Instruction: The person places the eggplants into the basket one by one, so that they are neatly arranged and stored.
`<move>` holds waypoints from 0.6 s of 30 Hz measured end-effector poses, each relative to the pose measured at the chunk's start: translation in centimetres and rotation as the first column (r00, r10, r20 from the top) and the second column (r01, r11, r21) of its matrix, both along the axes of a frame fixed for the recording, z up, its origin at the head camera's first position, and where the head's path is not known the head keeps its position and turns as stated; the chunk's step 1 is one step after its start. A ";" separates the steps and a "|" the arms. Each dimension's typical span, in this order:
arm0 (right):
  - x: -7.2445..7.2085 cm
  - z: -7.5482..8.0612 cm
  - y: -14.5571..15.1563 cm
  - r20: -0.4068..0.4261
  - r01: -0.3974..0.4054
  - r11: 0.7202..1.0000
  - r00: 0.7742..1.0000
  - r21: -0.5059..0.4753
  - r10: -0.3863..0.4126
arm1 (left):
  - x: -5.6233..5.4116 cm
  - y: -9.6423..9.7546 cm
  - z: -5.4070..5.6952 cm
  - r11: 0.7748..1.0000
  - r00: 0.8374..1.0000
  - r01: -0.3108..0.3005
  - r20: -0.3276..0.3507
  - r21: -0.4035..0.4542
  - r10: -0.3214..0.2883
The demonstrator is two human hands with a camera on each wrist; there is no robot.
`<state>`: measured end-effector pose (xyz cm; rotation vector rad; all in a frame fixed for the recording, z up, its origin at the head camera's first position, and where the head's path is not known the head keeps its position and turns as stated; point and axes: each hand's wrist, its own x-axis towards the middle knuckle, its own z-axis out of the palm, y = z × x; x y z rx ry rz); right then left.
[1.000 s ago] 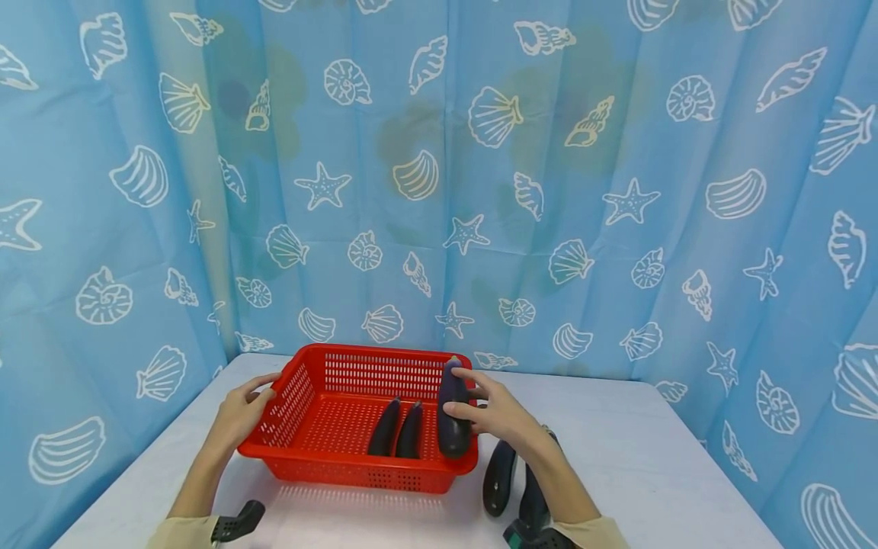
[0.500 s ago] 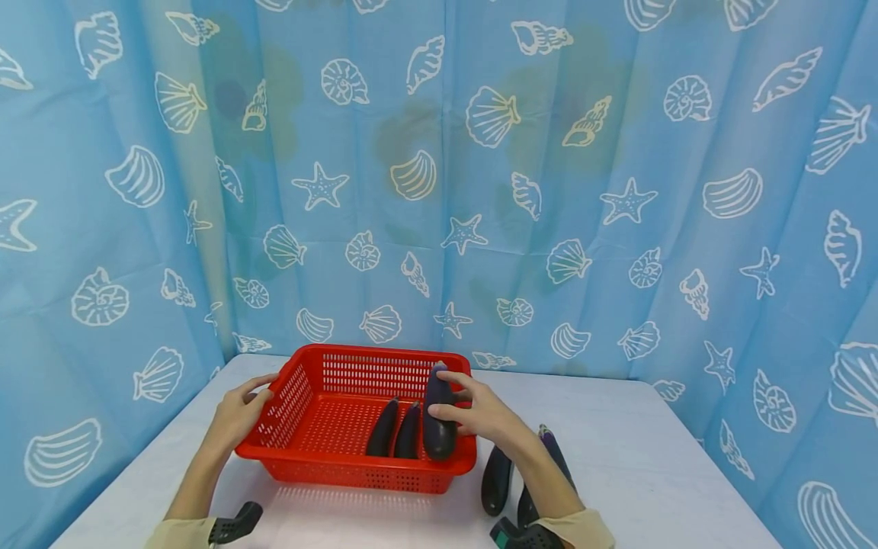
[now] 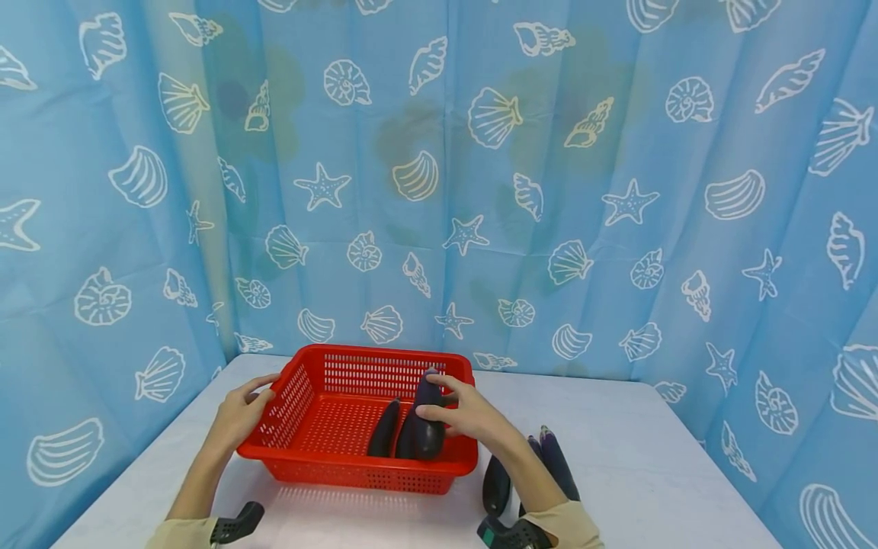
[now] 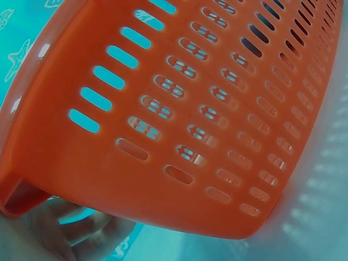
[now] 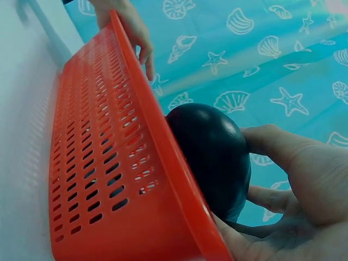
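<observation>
My right hand (image 3: pixel 473 412) holds a dark purple eggplant (image 3: pixel 429 439) between thumb and fingers over the right part of a red plastic basket (image 3: pixel 322 467). The held eggplant stands lengthwise, stem end away from me, and partly covers another eggplant (image 3: pixel 405 441) in the basket. To its left lies one more eggplant (image 3: pixel 384 428). My left hand (image 3: pixel 240 412) grips the basket's left rim, its fingers curled around the edge. In the right wrist view the rounded end of the eggplant (image 5: pixel 209 157) shows above the basket rim.
Several eggplants lie on the white table (image 3: pixel 638 450) right of the basket, including a dark one (image 3: pixel 497 486) and one with a purple stem end (image 3: pixel 559 463), partly behind my right forearm. A blue shell-patterned curtain (image 3: pixel 521 229) hangs behind the table.
My right hand has carried the eggplant leftward from the basket's right wall until it overlaps the eggplant lying there. The left hand and basket have stayed in place.
</observation>
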<state>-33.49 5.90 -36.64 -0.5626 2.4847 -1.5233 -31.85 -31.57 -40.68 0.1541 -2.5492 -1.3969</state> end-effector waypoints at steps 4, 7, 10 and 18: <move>-0.1 0.0 -0.5 -0.005 -0.014 1.000 1.000 0.017 0.014 | 0.0 0.0 0.0 1.000 1.000 -0.007 -0.001 -0.005 0.007; -0.1 0.0 -0.9 -0.008 -0.019 1.000 1.000 0.024 0.019 | 0.0 0.1 0.1 1.000 1.000 -0.013 -0.002 -0.009 0.013; -0.2 -0.1 -1.3 -0.012 -0.010 0.999 1.000 0.038 0.010 | 0.1 0.2 0.1 1.000 1.000 -0.016 0.000 -0.008 0.016; -0.4 -0.4 -2.3 -0.008 0.000 0.998 1.000 0.059 0.001 | 0.1 0.1 0.1 1.000 1.000 -0.007 0.008 0.006 0.007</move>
